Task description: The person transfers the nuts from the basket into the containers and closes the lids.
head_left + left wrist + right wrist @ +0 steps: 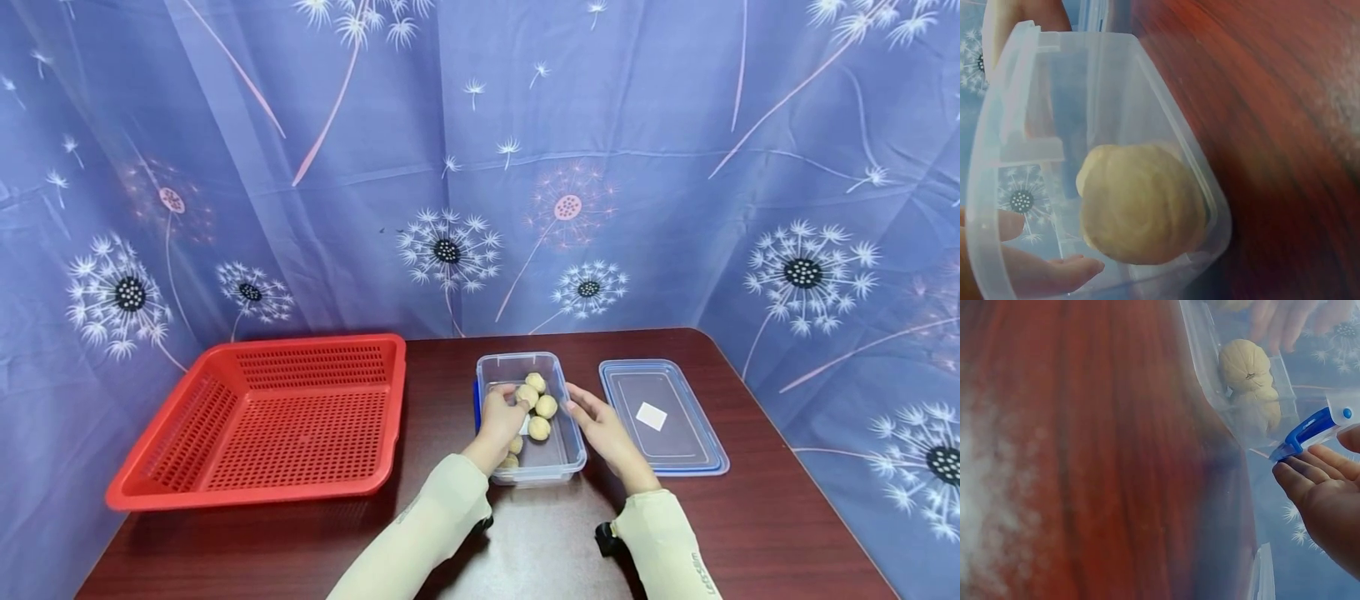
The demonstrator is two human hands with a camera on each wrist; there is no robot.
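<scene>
A clear plastic box (555,458) stands on the table, with several pale, ridged walnuts (546,407) inside. My left hand (497,423) reaches into it over the left side, thumb and fingertips right at a walnut in the group; in the left wrist view its fingers (1066,272) show apart, with a gap between them. Two near walnuts (1144,206) fill the middle of that view. Outside the right wall, my right hand (609,432) touches the box with its fingers stretched out. The right wrist view shows a blue latch (1313,430) lying against those fingertips.
A red perforated basket (393,417) stands at the left of the table. To the right lies a clear lid (660,450) with a blue rim and a white label. A curtain with dandelions (495,167) hangs behind the table and at both sides.
</scene>
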